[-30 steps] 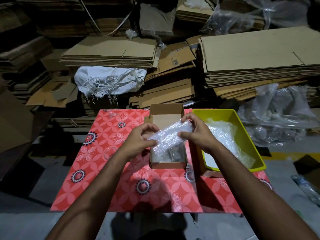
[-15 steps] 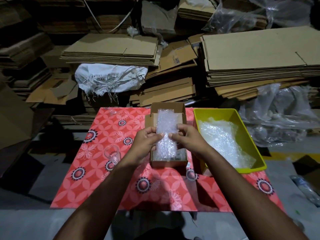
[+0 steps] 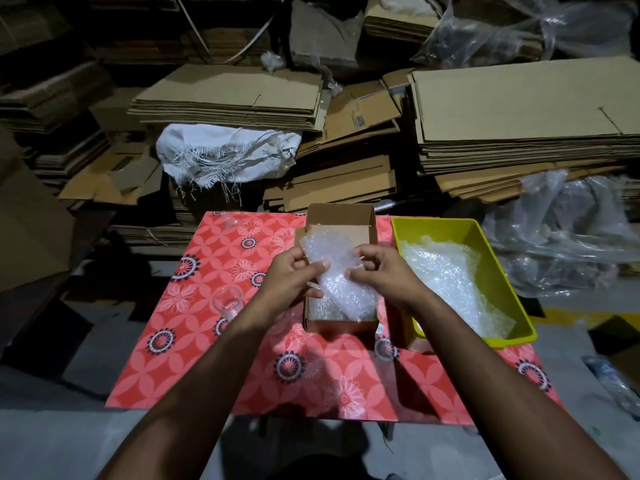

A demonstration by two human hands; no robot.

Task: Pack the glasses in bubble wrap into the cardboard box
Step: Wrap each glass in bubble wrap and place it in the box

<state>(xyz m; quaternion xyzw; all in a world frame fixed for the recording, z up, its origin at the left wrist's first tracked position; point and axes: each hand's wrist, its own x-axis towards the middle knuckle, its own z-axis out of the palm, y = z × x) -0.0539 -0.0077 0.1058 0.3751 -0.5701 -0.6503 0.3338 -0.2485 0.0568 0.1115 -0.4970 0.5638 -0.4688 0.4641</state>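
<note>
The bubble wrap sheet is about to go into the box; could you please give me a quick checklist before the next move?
1. Both hands grip the bubble wrap sheet, left hand and right hand: ok.
2. Cardboard box open, lid flap up: ok.
3. Sheet held over the box: ok.
4. Space left inside the box: cannot tell.
5. Bare glass upright on the table, within reach: ok.
6. More wrap in the yellow tray: ok.

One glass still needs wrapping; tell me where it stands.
In the head view the bare glass stands upright on the red tablecloth, left of the cardboard box, beside the left hand.
</note>
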